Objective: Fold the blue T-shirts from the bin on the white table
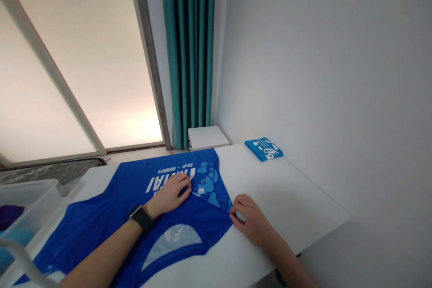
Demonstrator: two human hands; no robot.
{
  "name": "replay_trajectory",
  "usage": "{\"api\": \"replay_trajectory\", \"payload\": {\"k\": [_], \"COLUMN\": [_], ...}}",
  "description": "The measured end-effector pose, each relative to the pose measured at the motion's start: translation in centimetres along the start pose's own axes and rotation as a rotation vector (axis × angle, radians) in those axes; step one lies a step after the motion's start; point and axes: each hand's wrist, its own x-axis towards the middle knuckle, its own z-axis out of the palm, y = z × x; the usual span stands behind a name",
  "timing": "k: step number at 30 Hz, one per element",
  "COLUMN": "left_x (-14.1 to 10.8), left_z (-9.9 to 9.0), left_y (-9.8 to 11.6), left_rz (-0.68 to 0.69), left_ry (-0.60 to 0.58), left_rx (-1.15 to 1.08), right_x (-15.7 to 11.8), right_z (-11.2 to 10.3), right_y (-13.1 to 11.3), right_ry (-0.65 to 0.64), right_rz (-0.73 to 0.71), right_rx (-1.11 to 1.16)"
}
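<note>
A blue shirt (135, 198) with white lettering lies spread on a white table (266, 189), its neckline toward the near edge. Part of its right side is folded over, showing a light-blue pattern. My left hand (172, 193), with a dark watch on the wrist, rests on the shirt at the lettering, fingers curled on the fabric beside the patterned part. At the shirt's right edge, my right hand (248, 218) pinches the fabric between thumb and fingers.
A folded blue cloth (263, 149) with white print lies at the table's back right, near the wall. A clear plastic bin (37, 207) holding dark and blue cloth stands at the left. Behind the table are a small white cabinet (207, 137) and a green curtain (191, 54).
</note>
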Motion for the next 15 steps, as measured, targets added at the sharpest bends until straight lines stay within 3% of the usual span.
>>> {"api": "replay_trajectory", "payload": {"k": [15], "left_x": [-0.01], "left_z": [0.29], "left_y": [-0.32], "left_rz": [-0.023], "left_ry": [0.034], "left_rx": [-0.046], "right_x": [0.21], "right_z": [-0.17], "right_y": [-0.35], "right_ry": [0.005], "right_rz": [-0.02], "right_rx": [-0.09]}}
